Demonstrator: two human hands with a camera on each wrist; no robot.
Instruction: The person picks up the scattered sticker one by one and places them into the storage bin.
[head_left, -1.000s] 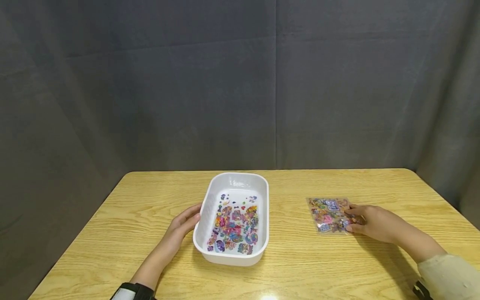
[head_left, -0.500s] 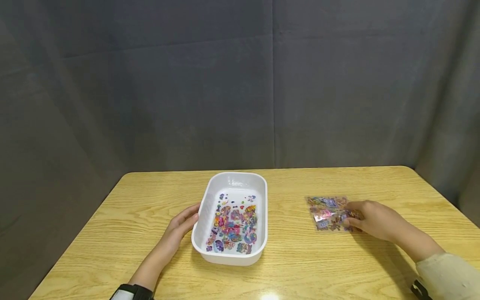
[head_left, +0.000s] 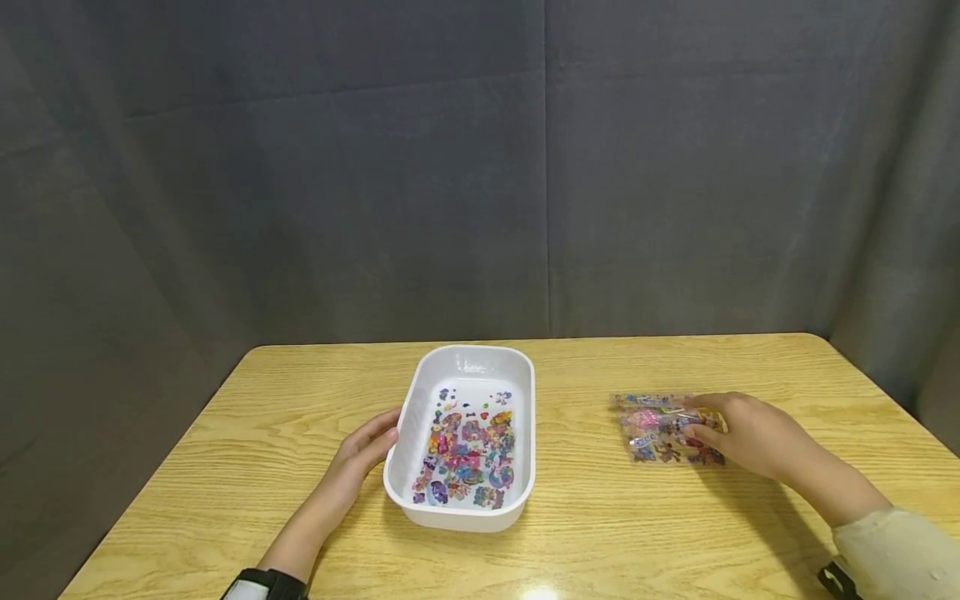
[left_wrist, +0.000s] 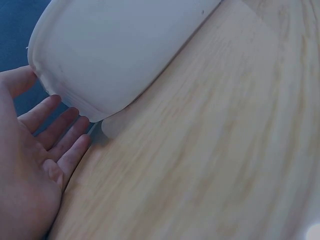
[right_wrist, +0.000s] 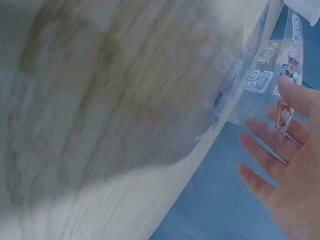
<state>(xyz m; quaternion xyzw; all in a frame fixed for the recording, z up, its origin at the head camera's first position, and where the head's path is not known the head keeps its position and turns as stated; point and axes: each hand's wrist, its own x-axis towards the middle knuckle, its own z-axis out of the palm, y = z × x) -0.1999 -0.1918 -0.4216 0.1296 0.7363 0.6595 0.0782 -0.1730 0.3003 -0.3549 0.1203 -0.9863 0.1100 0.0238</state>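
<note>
Left hand (head_left: 356,460): fingers nearly straight, touching the white tub (head_left: 467,522), no grip. Stickers (head_left: 463,467) lie inside. Right of tub, over bench (head_left: 581,533): clear sticker sheet (head_left: 647,427), edge pinched between right hand's (head_left: 746,433) thumb and fingers. Likely light, floppy, slick; best held edgewise.

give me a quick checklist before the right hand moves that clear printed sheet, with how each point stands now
1. Right hand pinching the printed sheet: ok, thumb and fingers meet on it.
2. Only one layer in the pinch: cannot tell, the clear layers overlap.
3. Printed sheet fully flat: not ok, part stands raised in the right wrist view.
4. White tray upright: ok, open side up on the table.
5. Left hand touching the tray: ok, at its left side.
6. Tray floor bare: not ok, colourful prints lie there.
</note>
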